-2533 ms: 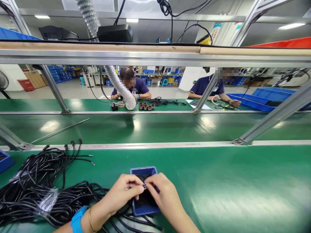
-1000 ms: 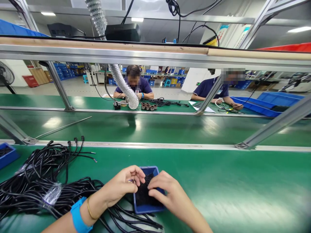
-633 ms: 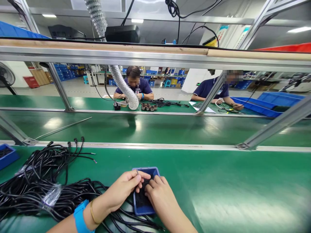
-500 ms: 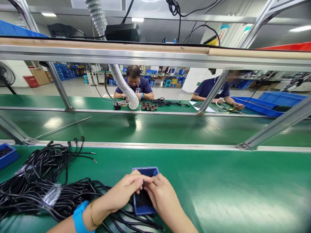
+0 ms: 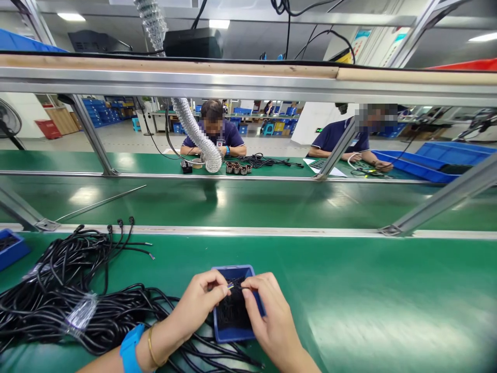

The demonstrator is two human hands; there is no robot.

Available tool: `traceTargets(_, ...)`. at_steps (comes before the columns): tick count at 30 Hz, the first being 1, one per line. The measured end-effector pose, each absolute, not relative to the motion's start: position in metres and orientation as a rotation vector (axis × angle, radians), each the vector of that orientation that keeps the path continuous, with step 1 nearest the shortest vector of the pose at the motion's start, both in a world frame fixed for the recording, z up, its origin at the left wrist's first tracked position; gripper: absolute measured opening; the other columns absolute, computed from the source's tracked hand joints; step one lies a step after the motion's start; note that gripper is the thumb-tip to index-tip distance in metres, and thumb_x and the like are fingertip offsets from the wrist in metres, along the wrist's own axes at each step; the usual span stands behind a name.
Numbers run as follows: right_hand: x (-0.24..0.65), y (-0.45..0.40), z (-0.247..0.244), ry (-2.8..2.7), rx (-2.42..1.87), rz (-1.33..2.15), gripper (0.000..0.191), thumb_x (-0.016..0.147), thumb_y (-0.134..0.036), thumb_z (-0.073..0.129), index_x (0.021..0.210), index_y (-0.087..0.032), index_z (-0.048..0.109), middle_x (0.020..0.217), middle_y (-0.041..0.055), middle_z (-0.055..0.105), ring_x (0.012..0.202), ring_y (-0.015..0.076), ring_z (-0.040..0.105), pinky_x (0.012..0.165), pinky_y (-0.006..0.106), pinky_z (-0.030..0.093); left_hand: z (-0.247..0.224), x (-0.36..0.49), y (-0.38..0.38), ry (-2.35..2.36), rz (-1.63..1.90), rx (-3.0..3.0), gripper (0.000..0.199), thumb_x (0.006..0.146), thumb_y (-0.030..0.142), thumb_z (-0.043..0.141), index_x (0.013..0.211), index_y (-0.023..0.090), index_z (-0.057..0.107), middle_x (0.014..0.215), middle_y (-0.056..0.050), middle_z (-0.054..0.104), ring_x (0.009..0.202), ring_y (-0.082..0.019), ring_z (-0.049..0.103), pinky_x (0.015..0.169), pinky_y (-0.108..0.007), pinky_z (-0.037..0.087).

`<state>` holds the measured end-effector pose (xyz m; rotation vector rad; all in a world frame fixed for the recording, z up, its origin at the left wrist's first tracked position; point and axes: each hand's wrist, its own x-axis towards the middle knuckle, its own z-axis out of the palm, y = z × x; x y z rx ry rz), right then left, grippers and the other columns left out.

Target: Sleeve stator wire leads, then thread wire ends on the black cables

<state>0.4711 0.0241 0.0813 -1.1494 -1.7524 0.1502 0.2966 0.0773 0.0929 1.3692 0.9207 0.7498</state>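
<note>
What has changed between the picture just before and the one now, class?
The right hand has drawn away rightward from the left hand; coloured wire ends now show at the left fingertips. Whether the right holds anything is unclear. The blue bin and black cables stayed put.

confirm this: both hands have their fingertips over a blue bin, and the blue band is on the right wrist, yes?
Not quite: the head view shows the blue band on the wrist of the left hand, not of the right hand. Both do have their fingertips over a blue bin.
</note>
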Motion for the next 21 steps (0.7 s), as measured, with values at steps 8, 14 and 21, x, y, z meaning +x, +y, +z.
traceTargets(8,0.4761,0.0227,0.0819,-1.823,-1.152,0.188,0.016,0.096,-0.008,0.051,0.103,-0.022,0.055,0.087,0.0035,0.064,0.081,0.0199,0.055,0.073,0.033,0.048,0.0949,0.2966,0.0754,0.837,0.779,1.53,0.021,0.082,0.032,0.062,0.068,0.016,0.063,0.074,-0.002,0.057,0.077,-0.018,0.052,0.074,-0.028,0.04)
traceTargets(14,0.4761,0.0206,0.0853,-1.824,-1.151,0.219,0.014,0.096,-0.009,0.052,0.101,-0.022,0.056,0.086,0.0027,0.064,0.08,0.019,0.054,0.072,0.031,0.048,0.0934,0.296,0.0759,0.855,0.773,1.584,0.022,0.084,0.033,0.061,0.069,0.017,0.061,0.075,-0.001,0.054,0.075,-0.017,0.05,0.068,-0.027,0.038)
traceTargets(21,0.4737,0.0198,0.0887,-1.763,-1.173,0.293,0.013,0.096,-0.012,0.052,0.093,-0.023,0.059,0.08,0.001,0.064,0.076,0.0176,0.057,0.068,0.028,0.049,0.0985,0.2957,0.0732,0.883,0.751,1.638,0.023,0.085,0.034,0.059,0.069,0.017,0.06,0.075,-0.002,0.052,0.072,-0.016,0.047,0.065,-0.026,0.035)
